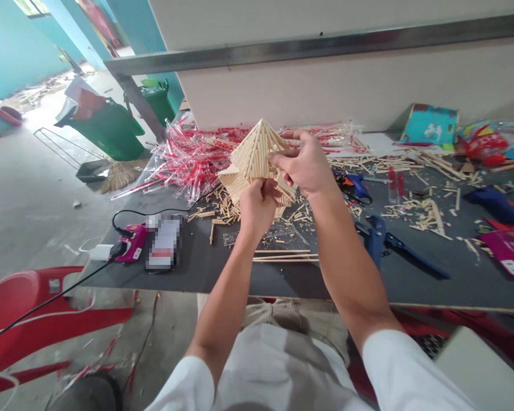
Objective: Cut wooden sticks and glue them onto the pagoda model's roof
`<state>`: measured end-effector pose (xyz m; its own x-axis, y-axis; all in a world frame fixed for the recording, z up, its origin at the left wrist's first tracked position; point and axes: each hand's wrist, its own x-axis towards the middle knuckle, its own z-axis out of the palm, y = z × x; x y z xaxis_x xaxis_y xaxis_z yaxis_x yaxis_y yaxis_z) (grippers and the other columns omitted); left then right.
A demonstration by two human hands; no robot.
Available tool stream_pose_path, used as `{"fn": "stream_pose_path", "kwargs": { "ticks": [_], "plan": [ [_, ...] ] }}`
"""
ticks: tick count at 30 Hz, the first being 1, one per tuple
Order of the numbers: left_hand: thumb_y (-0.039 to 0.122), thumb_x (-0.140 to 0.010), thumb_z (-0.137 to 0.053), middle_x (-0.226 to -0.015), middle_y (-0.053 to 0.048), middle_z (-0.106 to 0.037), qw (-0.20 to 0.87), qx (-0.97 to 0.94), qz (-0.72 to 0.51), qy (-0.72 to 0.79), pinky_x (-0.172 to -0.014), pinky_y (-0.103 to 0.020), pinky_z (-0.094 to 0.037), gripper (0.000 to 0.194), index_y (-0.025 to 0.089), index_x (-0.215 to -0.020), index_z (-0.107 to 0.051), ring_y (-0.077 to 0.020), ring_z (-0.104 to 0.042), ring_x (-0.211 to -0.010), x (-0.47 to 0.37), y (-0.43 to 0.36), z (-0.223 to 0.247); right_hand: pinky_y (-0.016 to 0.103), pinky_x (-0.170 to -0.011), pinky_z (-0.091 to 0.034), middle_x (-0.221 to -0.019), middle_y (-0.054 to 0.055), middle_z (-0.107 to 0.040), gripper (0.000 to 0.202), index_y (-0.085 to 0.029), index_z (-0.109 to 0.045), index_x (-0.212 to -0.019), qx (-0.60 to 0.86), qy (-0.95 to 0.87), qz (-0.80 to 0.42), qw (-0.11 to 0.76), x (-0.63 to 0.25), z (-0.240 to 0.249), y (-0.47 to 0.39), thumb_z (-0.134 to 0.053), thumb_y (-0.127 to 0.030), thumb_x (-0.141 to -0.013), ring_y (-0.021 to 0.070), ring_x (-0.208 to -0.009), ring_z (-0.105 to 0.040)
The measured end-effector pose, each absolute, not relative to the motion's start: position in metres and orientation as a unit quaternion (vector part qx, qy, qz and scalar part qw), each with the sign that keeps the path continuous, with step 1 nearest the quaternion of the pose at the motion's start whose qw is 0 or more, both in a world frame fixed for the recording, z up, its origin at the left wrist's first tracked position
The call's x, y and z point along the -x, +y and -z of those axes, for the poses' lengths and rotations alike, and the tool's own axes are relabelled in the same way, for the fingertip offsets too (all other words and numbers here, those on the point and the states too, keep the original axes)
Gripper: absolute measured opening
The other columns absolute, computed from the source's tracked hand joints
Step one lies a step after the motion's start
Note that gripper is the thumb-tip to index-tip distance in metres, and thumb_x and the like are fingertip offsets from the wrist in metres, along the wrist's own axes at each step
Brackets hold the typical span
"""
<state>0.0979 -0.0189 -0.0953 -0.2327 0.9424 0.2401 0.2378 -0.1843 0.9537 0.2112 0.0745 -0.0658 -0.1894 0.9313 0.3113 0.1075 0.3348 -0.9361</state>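
A small model roof [257, 149] made of pale wooden sticks, with a pointed peak, is held up over the table. My left hand [260, 204] grips its lower front edge, fingers curled beneath. From the right side, my right hand [304, 162] pinches the roof between thumb and fingers. Lower stick-built parts [235, 184] of the model show behind my hands, partly hidden by them. On the table below lie loose cut sticks [227, 208] and a few long thin sticks [285, 257].
Red-and-clear plastic wrappers [188, 162] heap at the back left. A phone [165, 242] and a purple power strip [132, 242] with cables lie at the left. To the right are a blue cutter [377, 242], a blue glue gun [357, 185] and scattered stick scraps [428, 214].
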Motion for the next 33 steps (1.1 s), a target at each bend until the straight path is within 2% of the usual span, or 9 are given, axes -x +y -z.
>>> {"fn": "stream_pose_path", "kwargs": {
  "ticks": [5, 8, 11, 16, 21, 25, 29, 33],
  "plan": [
    [0.034, -0.103, -0.055, -0.078, -0.006, -0.073, 0.444, -0.485, -0.556, 0.509, -0.037, -0.019, -0.040, 0.022, 0.016, -0.092, -0.062, -0.0101, -0.064, -0.052, -0.093, -0.012, 0.095, 0.028, -0.039, -0.044, -0.076, -0.001, -0.065, 0.054, -0.023, -0.047, -0.126, 0.397, -0.646, -0.423, 0.496, -0.211, 0.064, 0.073, -0.083, -0.026, -0.085, 0.0141, -0.053, -0.059],
    [0.034, -0.103, -0.055, -0.078, -0.005, -0.073, 0.442, -0.468, -0.557, 0.524, -0.039, -0.018, -0.044, 0.021, 0.016, -0.093, -0.061, -0.0091, -0.065, -0.053, -0.093, -0.011, 0.093, 0.030, -0.039, -0.046, -0.079, 0.000, -0.067, 0.061, -0.023, -0.049, -0.126, 0.384, -0.642, -0.433, 0.503, -0.210, 0.067, 0.076, -0.088, -0.032, -0.080, 0.0147, -0.054, -0.059],
    [0.029, -0.103, -0.054, -0.078, -0.005, -0.072, 0.419, -0.467, -0.564, 0.536, -0.043, -0.019, -0.047, 0.019, 0.015, -0.093, -0.063, -0.0080, -0.064, -0.053, -0.097, -0.014, 0.092, 0.030, -0.039, -0.045, -0.078, 0.000, -0.067, 0.063, -0.022, -0.050, -0.125, 0.384, -0.630, -0.445, 0.507, -0.209, 0.067, 0.077, -0.090, -0.031, -0.077, 0.0140, -0.053, -0.058],
    [0.027, -0.100, -0.060, -0.079, -0.005, -0.071, 0.395, -0.438, -0.611, 0.529, -0.045, -0.020, -0.049, 0.015, 0.014, -0.093, -0.065, -0.0097, -0.064, -0.058, -0.101, -0.019, 0.093, 0.025, -0.032, -0.034, -0.074, -0.002, -0.067, 0.060, -0.021, -0.051, -0.120, 0.417, -0.590, -0.470, 0.507, -0.206, 0.053, 0.066, -0.090, -0.029, -0.076, 0.0091, -0.043, -0.050],
    [0.018, -0.097, -0.063, -0.091, -0.007, -0.074, 0.428, -0.363, -0.673, 0.482, -0.062, -0.023, -0.058, 0.005, 0.015, -0.098, -0.059, -0.0103, -0.068, -0.068, -0.092, -0.024, 0.091, 0.024, -0.026, -0.025, -0.069, -0.004, -0.064, 0.056, -0.021, -0.051, -0.111, 0.428, -0.563, -0.499, 0.501, -0.204, 0.036, 0.051, -0.092, -0.027, -0.073, 0.0052, -0.036, -0.041],
    [0.014, -0.097, -0.064, -0.105, -0.009, -0.074, 0.446, -0.324, -0.702, 0.452, -0.077, -0.026, -0.059, 0.012, 0.017, -0.103, -0.054, -0.0116, -0.071, -0.081, -0.090, -0.029, 0.086, 0.023, -0.025, -0.025, -0.068, -0.005, -0.061, 0.055, -0.021, -0.050, -0.111, 0.439, -0.566, -0.494, 0.493, -0.203, 0.034, 0.050, -0.091, -0.028, -0.075, 0.0056, -0.037, -0.043],
    [0.009, -0.097, -0.062, -0.098, -0.006, -0.074, 0.505, -0.269, -0.698, 0.430, -0.083, -0.027, -0.057, 0.019, 0.017, -0.109, -0.049, -0.0105, -0.071, -0.078, -0.093, -0.032, 0.083, 0.023, -0.025, -0.024, -0.069, -0.005, -0.062, 0.054, -0.022, -0.050, -0.111, 0.443, -0.564, -0.495, 0.491, -0.203, 0.035, 0.052, -0.090, -0.027, -0.075, 0.0053, -0.036, -0.041],
    [0.006, -0.099, -0.057, -0.093, -0.005, -0.075, 0.550, -0.238, -0.697, 0.393, -0.094, -0.029, -0.055, 0.020, 0.019, -0.109, -0.045, -0.0128, -0.075, -0.088, -0.093, -0.031, 0.078, 0.023, -0.025, -0.024, -0.067, -0.006, -0.062, 0.052, -0.022, -0.051, -0.110, 0.437, -0.554, -0.500, 0.502, -0.203, 0.036, 0.051, -0.089, -0.022, -0.074, 0.0052, -0.034, -0.039]
  ]
}}
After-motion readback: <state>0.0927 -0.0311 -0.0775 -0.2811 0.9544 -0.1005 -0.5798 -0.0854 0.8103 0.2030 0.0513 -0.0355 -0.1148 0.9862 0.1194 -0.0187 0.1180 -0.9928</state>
